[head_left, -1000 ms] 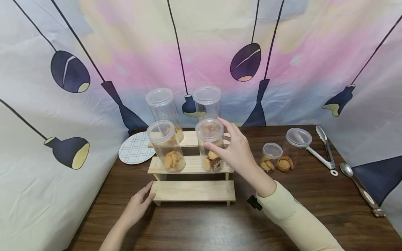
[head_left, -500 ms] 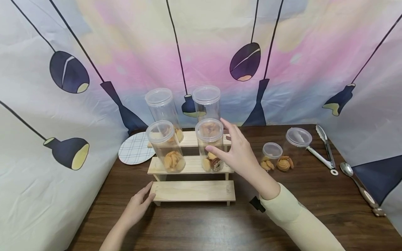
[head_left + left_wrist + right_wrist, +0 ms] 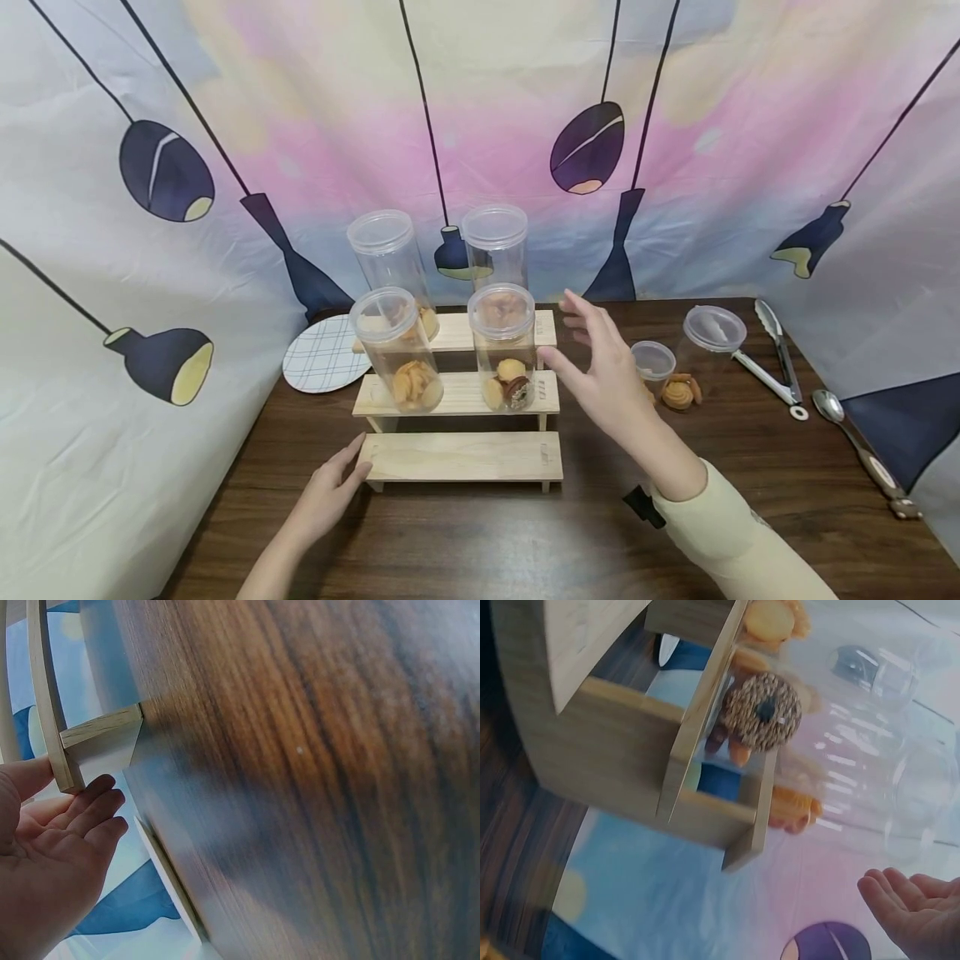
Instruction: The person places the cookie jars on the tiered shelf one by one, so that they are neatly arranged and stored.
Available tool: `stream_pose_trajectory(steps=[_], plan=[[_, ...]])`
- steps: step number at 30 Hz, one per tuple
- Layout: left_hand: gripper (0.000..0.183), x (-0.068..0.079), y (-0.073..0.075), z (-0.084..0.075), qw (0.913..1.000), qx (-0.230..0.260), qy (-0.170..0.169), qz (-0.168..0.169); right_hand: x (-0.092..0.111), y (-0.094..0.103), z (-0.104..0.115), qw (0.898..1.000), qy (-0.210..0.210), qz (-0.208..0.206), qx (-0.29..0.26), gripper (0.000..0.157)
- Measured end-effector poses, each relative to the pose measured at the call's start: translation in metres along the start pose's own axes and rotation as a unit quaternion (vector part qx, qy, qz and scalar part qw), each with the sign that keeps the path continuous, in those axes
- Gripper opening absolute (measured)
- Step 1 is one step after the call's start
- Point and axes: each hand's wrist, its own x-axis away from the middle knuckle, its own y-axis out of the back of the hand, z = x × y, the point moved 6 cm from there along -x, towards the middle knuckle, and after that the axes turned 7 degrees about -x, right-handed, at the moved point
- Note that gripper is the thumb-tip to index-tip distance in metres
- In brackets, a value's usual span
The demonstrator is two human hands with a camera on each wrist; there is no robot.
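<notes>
A three-tier wooden stand stands on the dark table. On its middle step are two tall clear lidded jars: the left jar holds cookies, and the right jar holds cookies and a nut-covered ring. Two more tall jars, back left and back right, occupy the top step. My left hand holds the left end of the bottom step, thumb and fingers on either side of the board in the left wrist view. My right hand, fingers spread, hovers right of the front right jar without touching it.
Right of the stand are a small lidded jar, partly behind my right hand, swirl cookies and a wider lidded jar. Tongs and a spoon lie farther right. A checked plate sits at back left.
My right hand has drawn away from the front right jar, moving right, and a gap now separates them. The jars and my left hand stay in place.
</notes>
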Motion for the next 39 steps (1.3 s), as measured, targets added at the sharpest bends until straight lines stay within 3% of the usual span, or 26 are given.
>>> stream_pose_trajectory(steps=[10,28,39], plan=[[0.056,0.001,0.002,-0.003,1.0000,-0.001,-0.003,-0.004,0.012,0.047,-0.020,0.995,-0.048,-0.055,0.068,0.065],[0.056,0.000,0.001,-0.001,1.0000,0.001,-0.003,-0.004,0.031,0.110,-0.057,0.976,-0.091,-0.091,0.176,0.070],[0.056,0.002,0.001,-0.001,1.0000,-0.004,-0.005,-0.005,0.044,0.142,-0.088,0.963,-0.133,-0.089,0.217,0.074]])
